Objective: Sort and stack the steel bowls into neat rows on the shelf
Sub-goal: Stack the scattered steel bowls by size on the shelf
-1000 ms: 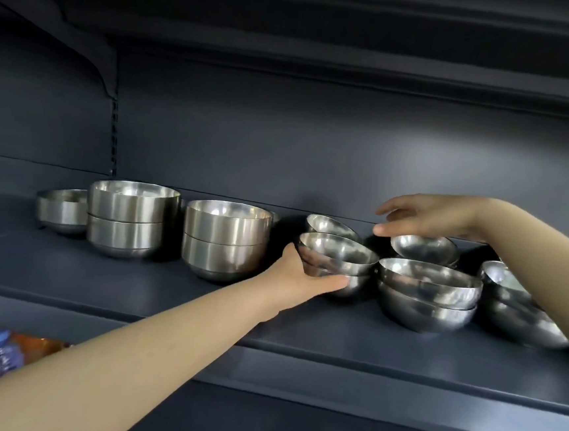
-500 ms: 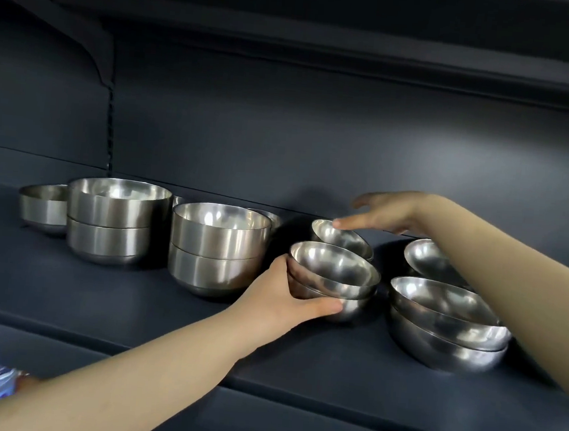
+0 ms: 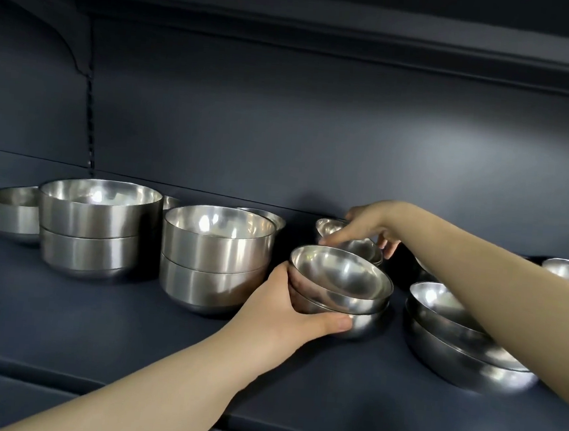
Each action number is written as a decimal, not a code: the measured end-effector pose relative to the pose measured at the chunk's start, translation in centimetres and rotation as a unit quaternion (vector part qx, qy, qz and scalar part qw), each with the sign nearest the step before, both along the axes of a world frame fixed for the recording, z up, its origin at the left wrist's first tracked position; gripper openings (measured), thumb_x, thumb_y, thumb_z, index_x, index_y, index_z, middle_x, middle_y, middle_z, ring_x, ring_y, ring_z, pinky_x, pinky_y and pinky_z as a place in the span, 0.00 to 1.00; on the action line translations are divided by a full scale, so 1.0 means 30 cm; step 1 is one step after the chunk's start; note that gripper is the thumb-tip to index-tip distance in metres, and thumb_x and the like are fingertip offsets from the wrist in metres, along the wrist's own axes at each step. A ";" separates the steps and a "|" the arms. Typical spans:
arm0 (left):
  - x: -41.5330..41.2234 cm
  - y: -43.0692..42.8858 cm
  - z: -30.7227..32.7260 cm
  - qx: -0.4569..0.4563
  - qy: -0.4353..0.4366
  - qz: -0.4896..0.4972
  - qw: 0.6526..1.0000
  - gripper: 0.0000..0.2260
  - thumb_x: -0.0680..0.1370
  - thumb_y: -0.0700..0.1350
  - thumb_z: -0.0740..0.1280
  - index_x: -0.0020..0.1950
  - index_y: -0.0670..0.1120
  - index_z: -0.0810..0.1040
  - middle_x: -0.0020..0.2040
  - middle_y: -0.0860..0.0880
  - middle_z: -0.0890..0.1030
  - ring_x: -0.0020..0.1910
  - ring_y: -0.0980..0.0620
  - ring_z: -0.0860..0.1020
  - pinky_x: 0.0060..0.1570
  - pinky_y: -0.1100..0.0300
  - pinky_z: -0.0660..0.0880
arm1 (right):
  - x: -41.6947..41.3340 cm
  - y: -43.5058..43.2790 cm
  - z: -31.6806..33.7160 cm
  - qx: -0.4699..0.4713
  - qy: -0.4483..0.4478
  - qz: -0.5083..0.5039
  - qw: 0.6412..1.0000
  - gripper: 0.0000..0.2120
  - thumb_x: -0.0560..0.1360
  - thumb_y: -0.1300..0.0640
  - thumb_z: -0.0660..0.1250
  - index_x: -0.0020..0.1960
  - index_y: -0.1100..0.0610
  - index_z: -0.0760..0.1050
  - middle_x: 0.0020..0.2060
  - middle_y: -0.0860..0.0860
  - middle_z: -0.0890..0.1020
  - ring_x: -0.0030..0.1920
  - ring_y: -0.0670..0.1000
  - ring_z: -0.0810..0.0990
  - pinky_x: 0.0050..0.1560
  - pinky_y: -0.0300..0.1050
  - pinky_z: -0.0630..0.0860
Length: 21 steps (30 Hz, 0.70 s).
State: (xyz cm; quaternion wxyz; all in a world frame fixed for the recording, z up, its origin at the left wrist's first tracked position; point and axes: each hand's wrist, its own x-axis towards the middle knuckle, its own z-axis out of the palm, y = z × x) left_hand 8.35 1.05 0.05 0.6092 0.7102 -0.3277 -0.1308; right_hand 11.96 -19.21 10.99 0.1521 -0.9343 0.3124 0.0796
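Steel bowls stand on a dark shelf [image 3: 94,329]. My left hand [image 3: 282,304] grips a stack of two small round bowls [image 3: 339,285] at mid shelf, thumb under its front side. Behind that stack my right hand [image 3: 368,226] reaches down over a small bowl [image 3: 362,249], fingers curled round its rim. Another small bowl [image 3: 328,226] sits at the back wall. Two stacks of straight-sided bowls stand to the left, the far-left stack [image 3: 96,226] and the nearer stack [image 3: 217,257].
A stack of wide shallow bowls [image 3: 454,336] sits under my right forearm. More bowls [image 3: 567,269] show at the far right edge, and a single bowl [image 3: 11,212] at the far left. An upper shelf hangs overhead.
My right hand moved left from above the right-hand bowls and came down onto the small bowl behind the stack. My left hand stays on the two-bowl stack. The view shifted right and closer.
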 end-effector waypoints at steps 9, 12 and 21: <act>-0.004 0.003 0.003 0.001 -0.002 -0.004 1.000 0.21 0.66 0.49 0.80 0.53 0.57 0.74 0.47 0.61 0.83 0.45 0.70 0.79 0.46 0.71 0.73 | 0.001 -0.008 0.004 -0.016 -0.023 0.005 1.000 0.39 0.64 0.36 0.74 0.68 0.51 0.67 0.68 0.53 0.71 0.61 0.58 0.75 0.62 0.55 0.74; -0.002 0.002 0.002 0.001 -0.007 -0.004 1.000 0.20 0.66 0.49 0.79 0.52 0.57 0.74 0.47 0.61 0.83 0.44 0.71 0.78 0.42 0.75 0.72 | -0.004 -0.010 0.007 -0.015 -0.020 0.007 1.000 0.36 0.66 0.37 0.74 0.68 0.51 0.67 0.66 0.53 0.74 0.60 0.56 0.75 0.65 0.55 0.72; 0.003 -0.002 -0.007 0.013 -0.009 -0.005 1.000 0.20 0.66 0.50 0.79 0.53 0.57 0.73 0.49 0.60 0.82 0.45 0.71 0.78 0.42 0.75 0.72 | -0.034 -0.011 0.026 0.007 -0.037 0.028 0.999 0.48 0.66 0.32 0.70 0.77 0.51 0.55 0.78 0.52 0.58 0.75 0.58 0.61 0.69 0.56 0.67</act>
